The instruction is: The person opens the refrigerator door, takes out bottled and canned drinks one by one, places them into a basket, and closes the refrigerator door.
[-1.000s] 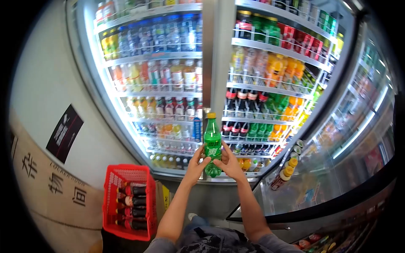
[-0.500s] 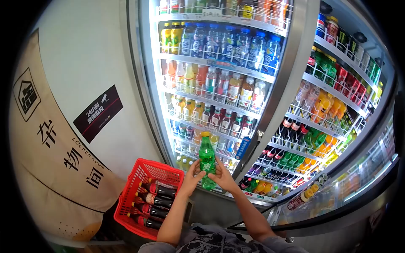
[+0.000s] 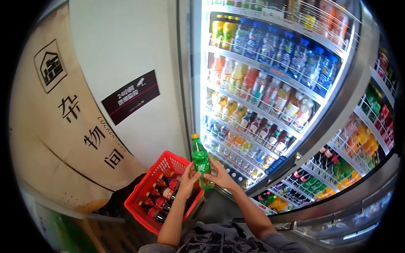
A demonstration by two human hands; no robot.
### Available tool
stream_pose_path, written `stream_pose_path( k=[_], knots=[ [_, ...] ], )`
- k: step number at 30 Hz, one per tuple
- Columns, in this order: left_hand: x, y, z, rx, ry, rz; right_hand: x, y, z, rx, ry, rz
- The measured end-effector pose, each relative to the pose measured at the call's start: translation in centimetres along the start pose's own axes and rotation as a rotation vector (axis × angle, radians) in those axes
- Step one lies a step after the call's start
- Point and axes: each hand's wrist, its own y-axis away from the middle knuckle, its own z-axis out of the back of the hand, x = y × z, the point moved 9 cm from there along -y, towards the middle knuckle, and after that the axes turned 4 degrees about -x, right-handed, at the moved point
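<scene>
A green soda bottle point(image 3: 201, 159) with a yellow cap stands nearly upright between my two hands, its top tilted slightly left. My left hand point(image 3: 189, 178) grips it from the left, and my right hand point(image 3: 220, 173) grips its right side. The lower end of the bottle shows below my fingers. Just left of and below the bottle is a red plastic basket point(image 3: 139, 185), partly covered by my left forearm. Several dark cola bottles point(image 3: 162, 201) with red labels lie side by side in it.
A lit drinks fridge point(image 3: 257, 88) with shelves of bottles rises ahead. More drink shelves point(image 3: 333, 156) stand behind the metal frame at right. On the left hang a beige curtain point(image 3: 71, 139) and a black sign point(image 3: 131, 97) on a white wall.
My view has turned left, so the fridge sits further right. Both hands still hold the green bottle, which is now closer to the basket, by its right edge.
</scene>
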Motion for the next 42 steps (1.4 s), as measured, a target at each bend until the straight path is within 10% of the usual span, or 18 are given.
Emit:
stream_pose_path(
  k=[13, 31, 42],
  knots=[
    [3.0, 3.9, 9.6, -0.532, 0.008, 0.039, -4.4, -5.9, -7.8, 0.350, 0.330, 0.097],
    [15.0, 2.0, 14.9, -0.705, -0.025, 0.192, -15.4, -6.6, -10.6, 0.547, 0.895, 0.064],
    [13.9, 2.6, 16.0, -0.873, -0.616, 0.264, -14.5, -6.6, -11.1, 0.477, 1.142, 0.051]
  ],
)
